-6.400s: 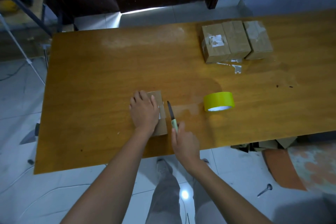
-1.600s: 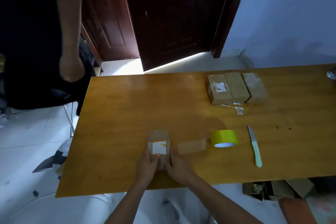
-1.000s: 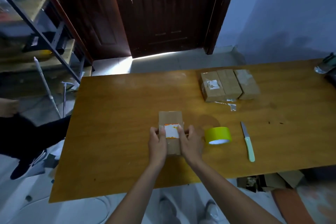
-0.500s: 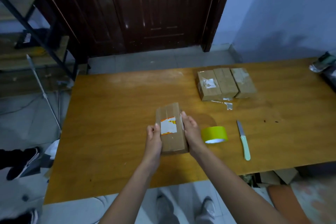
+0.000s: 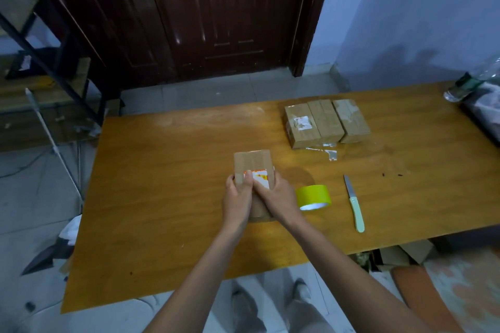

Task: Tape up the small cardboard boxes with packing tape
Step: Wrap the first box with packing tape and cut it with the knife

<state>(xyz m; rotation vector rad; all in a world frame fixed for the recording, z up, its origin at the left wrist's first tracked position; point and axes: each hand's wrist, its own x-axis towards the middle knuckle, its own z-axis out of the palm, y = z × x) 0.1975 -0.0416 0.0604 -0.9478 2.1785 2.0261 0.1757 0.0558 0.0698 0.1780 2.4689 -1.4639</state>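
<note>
A small cardboard box (image 5: 253, 163) with a white and orange label lies lengthwise near the middle of the wooden table (image 5: 162, 197). My left hand (image 5: 236, 201) lies on its near left part, fingers over the label. My right hand (image 5: 276, 197) covers its near right part, fingers reaching onto the label. Just right of my right hand, a roll of yellow packing tape (image 5: 313, 197) rests on the table. Further right lies a knife (image 5: 354, 207) with a pale green handle, blade pointing away from me.
Three taped cardboard boxes (image 5: 326, 123) stand side by side at the back right, with tape scraps (image 5: 328, 153) in front of them. A bottle and dark bag (image 5: 479, 94) sit at the table's far right end. A dark door stands behind the table.
The box has come down from tilted in my hands to flat on the table. Both hands have shifted from its sides onto its top over the label.
</note>
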